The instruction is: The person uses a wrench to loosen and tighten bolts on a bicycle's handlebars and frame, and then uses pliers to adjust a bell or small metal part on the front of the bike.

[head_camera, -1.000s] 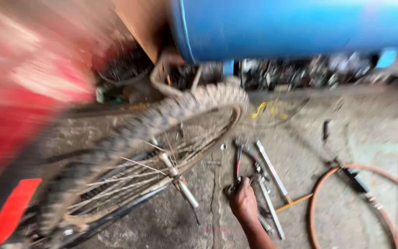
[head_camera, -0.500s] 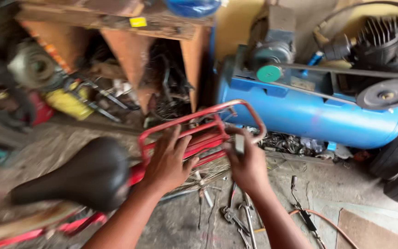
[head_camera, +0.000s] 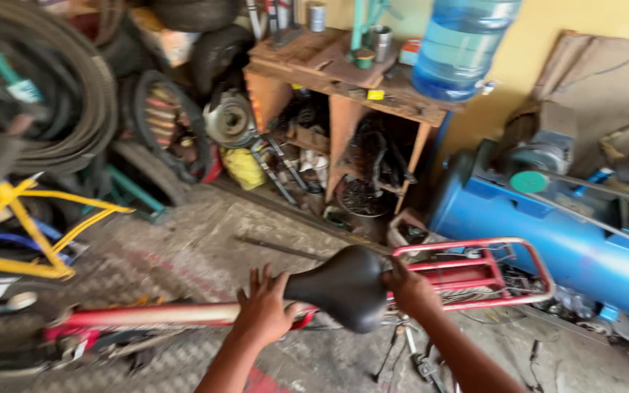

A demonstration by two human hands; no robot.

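Left hand: left hand (head_camera: 262,314) lies spread, fingers up, on the red frame tube (head_camera: 161,315), just left of the saddle's nose
Right hand: right hand (head_camera: 410,288) is closed at the saddle's rear, by the red rack (head_camera: 489,273)
Saddle: black saddle (head_camera: 340,285) sits between both hands, long axis left-right
Beyond: blue tank (head_camera: 569,247), wooden bench (head_camera: 343,69)

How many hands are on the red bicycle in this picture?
2. The left hand rests on the red frame tube beside the black saddle. The right hand is at the saddle's rear, by the red rack.
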